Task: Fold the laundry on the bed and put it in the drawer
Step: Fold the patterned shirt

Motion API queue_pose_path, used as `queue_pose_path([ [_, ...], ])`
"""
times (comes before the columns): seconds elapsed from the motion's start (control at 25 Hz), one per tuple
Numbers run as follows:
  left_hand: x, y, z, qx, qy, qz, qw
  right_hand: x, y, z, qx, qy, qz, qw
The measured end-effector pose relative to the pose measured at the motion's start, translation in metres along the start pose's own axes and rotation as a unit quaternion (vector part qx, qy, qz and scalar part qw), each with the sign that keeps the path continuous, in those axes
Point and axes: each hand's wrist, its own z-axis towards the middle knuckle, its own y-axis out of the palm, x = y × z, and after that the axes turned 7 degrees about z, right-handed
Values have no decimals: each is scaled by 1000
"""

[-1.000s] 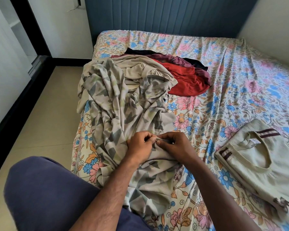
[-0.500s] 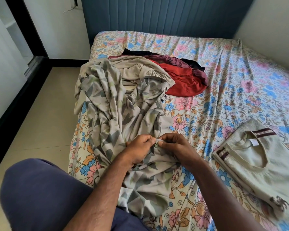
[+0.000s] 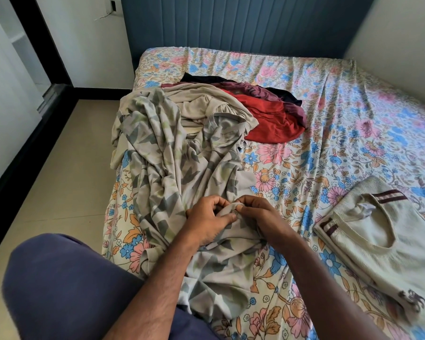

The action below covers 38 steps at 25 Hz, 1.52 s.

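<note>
My knee in blue trousers (image 3: 66, 285) sits nearest, at the bed's (image 3: 329, 123) edge. Just beyond it my left hand (image 3: 206, 222) and right hand (image 3: 263, 219) meet over the patterned grey shirt (image 3: 172, 173), fingers of both curled and pinching a fold of its cloth around a small button (image 3: 234, 212). The shirt sprawls crumpled away from me across the floral sheet. To my right lies a folded cream sweater (image 3: 383, 244) with maroon stripes. Farther off, a beige garment (image 3: 201, 104), a red one (image 3: 268, 119) and darker clothes form a heap before the blue headboard (image 3: 243, 23).
</note>
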Motion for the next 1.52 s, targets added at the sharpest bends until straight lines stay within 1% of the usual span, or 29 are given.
queue_pose_path([
  [0.2, 3, 1, -4, 39, 35, 1, 999, -2, 2, 2, 35, -16, 10, 999],
  [0.36, 8, -4, -7, 27, 25, -34, 999, -2, -4, 1, 10, -14, 18, 1000],
  [0.4, 10, -5, -8, 22, 24, -22, 999, -3, -4, -1, 6, -14, 16, 1000],
  [0.44, 11, -6, -9, 22, 25, 17, 999, -3, -5, -3, 10, -17, 3, 1000],
  [0.48, 10, -8, -9, 23, 23, 80, 996, -5, -8, -5, 20, -32, -37, 999],
  [0.52, 11, -11, -10, 20, 19, 150, 988, -6, -13, -6, 38, -60, -109, 992],
  [0.56, 10, -14, -10, 12, 11, 208, 978, -7, -20, -7, 58, -90, -197, 974],
  [0.6, 8, -18, -11, -2, -1, 240, 971, -7, -27, -8, 78, -113, -276, 951],
  [0.64, 8, -20, -12, -13, -8, 252, 968, -6, -32, -10, 89, -121, -325, 934],
  [0.68, 8, -21, -13, -12, -13, 259, 966, -4, -35, -14, 87, -118, -338, 930],
  [0.72, 10, -20, -13, 12, 0, 273, 962, 0, -33, -19, 81, -114, -331, 933],
  [0.76, 13, -16, -12, 56, 24, 300, 952, 5, -29, -23, 80, -121, -324, 935],
  [0.84, 24, -4, -4, 161, 88, 338, 923, 16, -23, -26, 101, -175, -326, 924],
  [0.88, 26, 1, 3, 185, 107, 322, 922, 20, -22, -26, 110, -199, -331, 916],
  [0.92, 28, 4, 8, 181, 114, 293, 932, 22, -21, -26, 113, -219, -333, 910],
  [0.96, 25, 7, 12, 156, 107, 260, 947, 24, -21, -26, 117, -238, -331, 906],
  [1.0, 20, 8, 14, 115, 93, 245, 958, 26, -20, -27, 125, -254, -325, 902],
  [1.08, 12, 9, 12, 44, 75, 266, 960, 27, -19, -28, 138, -276, -315, 898],
  [1.12, 7, 8, 11, 33, 72, 262, 962, 28, -19, -28, 137, -282, -310, 898],
  [1.24, 6, 9, 11, 59, 75, 235, 967, 30, -18, -29, 126, -292, -307, 897],
  [1.36, 7, 16, 13, 81, 85, 294, 949, 29, -16, -27, 145, -262, -304, 905],
  [1.44, 8, 17, 10, 76, 96, 344, 931, 24, -14, -22, 148, -253, -295, 909],
  [1.52, 7, 17, 10, 67, 105, 351, 928, 19, -11, -16, 152, -255, -299, 907],
])
